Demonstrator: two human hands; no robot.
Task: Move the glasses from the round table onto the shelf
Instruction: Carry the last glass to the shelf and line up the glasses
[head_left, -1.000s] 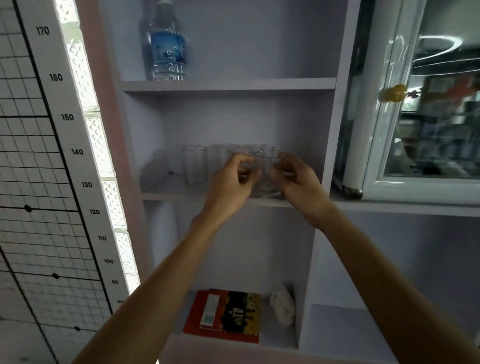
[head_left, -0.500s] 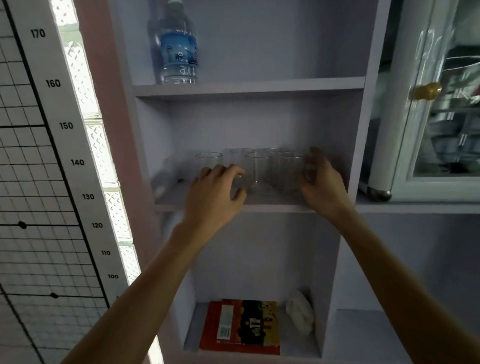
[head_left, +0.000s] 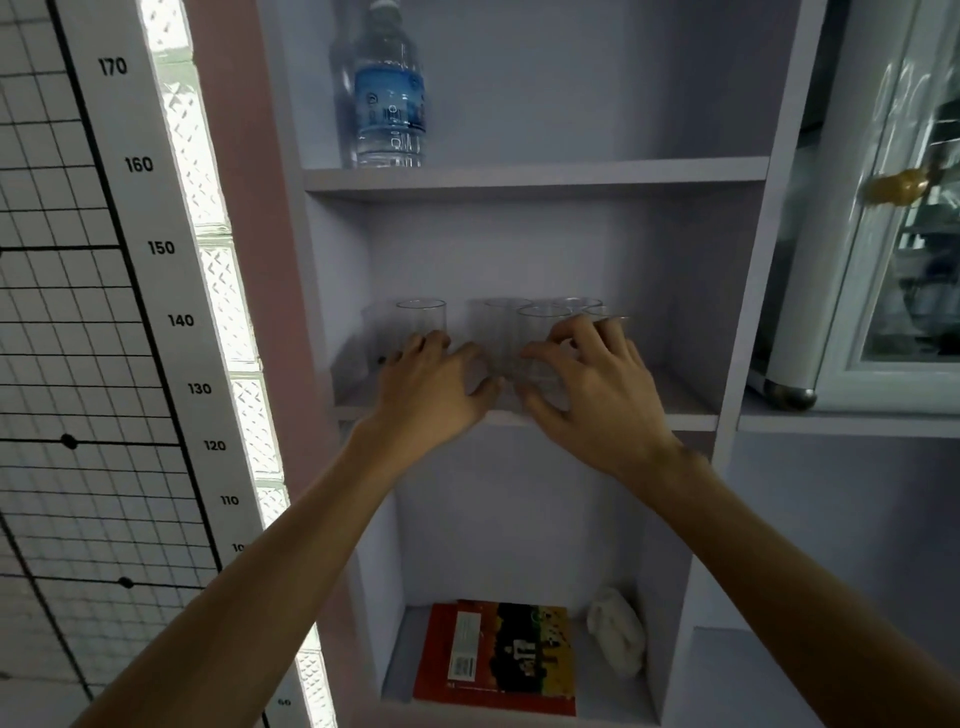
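While several clear glasses (head_left: 543, 338) stood on the middle shelf (head_left: 675, 402), left hand (head_left: 434, 387) and right hand (head_left: 592, 387) hovered spread, gripping nothing (contact with the glasses unclear)

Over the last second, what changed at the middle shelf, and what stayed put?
The left hand moved left, off the glass both hands held, and now rests by the leftmost glass. The right hand set a glass farther right, then came back over the front glass, fingers curled. Whether either grips is unclear. The water bottle and book stayed put.
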